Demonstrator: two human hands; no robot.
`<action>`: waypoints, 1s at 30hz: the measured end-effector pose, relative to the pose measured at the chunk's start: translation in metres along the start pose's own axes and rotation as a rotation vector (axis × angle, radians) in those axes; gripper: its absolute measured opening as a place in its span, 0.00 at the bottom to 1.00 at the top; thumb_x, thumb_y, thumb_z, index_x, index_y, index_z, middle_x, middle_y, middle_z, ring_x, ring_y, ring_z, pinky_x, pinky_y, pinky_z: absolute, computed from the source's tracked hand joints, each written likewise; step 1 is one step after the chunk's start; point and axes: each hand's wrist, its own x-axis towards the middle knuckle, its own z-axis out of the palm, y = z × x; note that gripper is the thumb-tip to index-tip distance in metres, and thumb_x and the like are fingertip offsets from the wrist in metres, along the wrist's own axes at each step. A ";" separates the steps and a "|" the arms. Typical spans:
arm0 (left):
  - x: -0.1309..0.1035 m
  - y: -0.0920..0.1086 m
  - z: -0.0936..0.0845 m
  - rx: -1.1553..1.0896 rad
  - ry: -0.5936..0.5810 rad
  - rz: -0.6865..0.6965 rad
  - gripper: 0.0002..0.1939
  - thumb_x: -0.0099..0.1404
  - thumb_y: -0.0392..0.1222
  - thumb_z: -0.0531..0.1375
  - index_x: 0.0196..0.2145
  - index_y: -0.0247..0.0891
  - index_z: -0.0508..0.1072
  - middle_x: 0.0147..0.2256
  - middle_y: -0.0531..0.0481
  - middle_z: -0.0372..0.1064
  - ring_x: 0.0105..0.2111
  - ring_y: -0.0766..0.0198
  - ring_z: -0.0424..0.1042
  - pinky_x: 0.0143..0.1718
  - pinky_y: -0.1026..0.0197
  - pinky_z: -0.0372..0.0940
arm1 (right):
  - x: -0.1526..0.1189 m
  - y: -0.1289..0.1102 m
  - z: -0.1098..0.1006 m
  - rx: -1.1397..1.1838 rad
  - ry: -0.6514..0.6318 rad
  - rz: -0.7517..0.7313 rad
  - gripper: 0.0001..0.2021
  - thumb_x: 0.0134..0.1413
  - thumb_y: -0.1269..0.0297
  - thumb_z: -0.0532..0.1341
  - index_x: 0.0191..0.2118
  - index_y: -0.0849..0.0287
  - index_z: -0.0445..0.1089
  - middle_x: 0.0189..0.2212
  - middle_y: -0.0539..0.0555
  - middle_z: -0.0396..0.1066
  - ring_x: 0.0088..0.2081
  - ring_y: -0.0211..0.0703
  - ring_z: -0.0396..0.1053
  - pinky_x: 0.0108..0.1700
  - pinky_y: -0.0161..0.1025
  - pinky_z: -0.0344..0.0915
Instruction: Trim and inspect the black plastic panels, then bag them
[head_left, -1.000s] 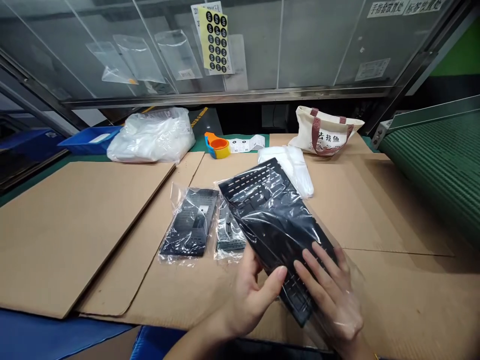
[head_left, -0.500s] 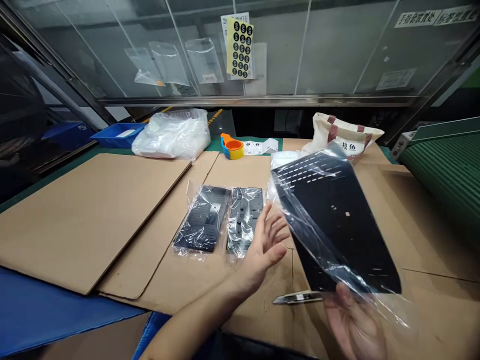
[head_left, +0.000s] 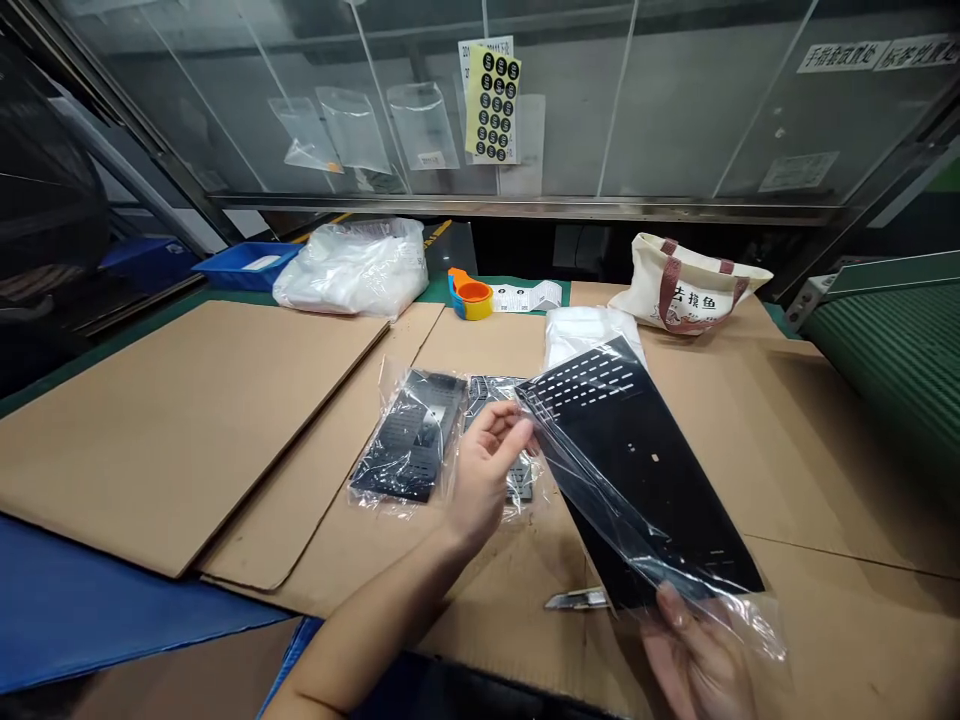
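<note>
A flat black panel (head_left: 660,480) with rows of slots at its far end lies tilted inside a clear plastic bag. My right hand (head_left: 697,645) grips its near end, thumb on top and fingers beneath. At the panel's far left corner, my left hand (head_left: 491,470) pinches the edge of the bag between thumb and fingers. Two bagged black parts rest on the cardboard: the left bagged part (head_left: 409,440) shows whole, while the right bagged part (head_left: 520,487) is partly behind my left hand. A utility knife (head_left: 577,599) lies under the panel, its right end hidden.
Stacked cardboard sheets (head_left: 187,420) cover the left side. Along the back are a blue tray (head_left: 244,268), a white plastic bundle (head_left: 356,270), a tape dispenser (head_left: 471,297), a stack of clear bags (head_left: 585,330) and a cloth bag (head_left: 694,285). A green ribbed belt (head_left: 892,340) runs at right.
My left hand has closed from open fingers onto the bag's far left corner. The panel in my right hand has moved left and lower, uncovering the cloth bag and the stack of clear bags.
</note>
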 end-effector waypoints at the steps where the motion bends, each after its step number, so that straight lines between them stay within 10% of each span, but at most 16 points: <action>1: 0.003 0.000 -0.002 0.025 0.024 0.026 0.08 0.63 0.44 0.64 0.36 0.37 0.72 0.29 0.53 0.68 0.28 0.70 0.66 0.34 0.65 0.63 | 0.001 0.002 -0.006 0.011 -0.010 0.006 0.12 0.34 0.62 0.76 0.30 0.51 0.79 0.30 0.54 0.79 0.35 0.54 0.77 0.44 0.55 0.74; 7: 0.008 0.002 -0.007 -0.075 0.011 -0.007 0.14 0.63 0.51 0.61 0.28 0.37 0.71 0.28 0.53 0.65 0.28 0.69 0.64 0.33 0.65 0.63 | 0.007 0.013 -0.046 -0.009 0.013 0.010 0.17 0.40 0.61 0.75 0.40 0.48 0.78 0.40 0.54 0.79 0.41 0.55 0.77 0.47 0.53 0.73; 13: -0.006 -0.006 0.007 -0.257 -0.237 -0.211 0.35 0.50 0.44 0.72 0.54 0.43 0.65 0.48 0.46 0.70 0.45 0.60 0.71 0.49 0.58 0.65 | 0.002 0.014 -0.033 0.033 0.028 0.003 0.18 0.38 0.63 0.75 0.41 0.48 0.78 0.37 0.52 0.80 0.41 0.50 0.77 0.48 0.47 0.74; 22: -0.025 -0.018 0.025 -0.271 -0.260 -0.479 0.19 0.51 0.45 0.72 0.38 0.35 0.75 0.32 0.49 0.74 0.32 0.66 0.72 0.38 0.63 0.66 | -0.004 0.022 -0.019 -0.007 0.002 0.070 0.17 0.38 0.57 0.75 0.39 0.51 0.79 0.36 0.57 0.80 0.40 0.55 0.77 0.47 0.52 0.73; 30: 0.027 -0.003 -0.040 0.115 0.022 -0.156 0.23 0.55 0.51 0.67 0.44 0.34 0.74 0.31 0.48 0.75 0.29 0.62 0.72 0.34 0.60 0.67 | -0.015 0.010 0.004 -0.204 -0.276 0.164 0.18 0.46 0.52 0.71 0.44 0.49 0.78 0.46 0.60 0.77 0.46 0.52 0.76 0.52 0.47 0.69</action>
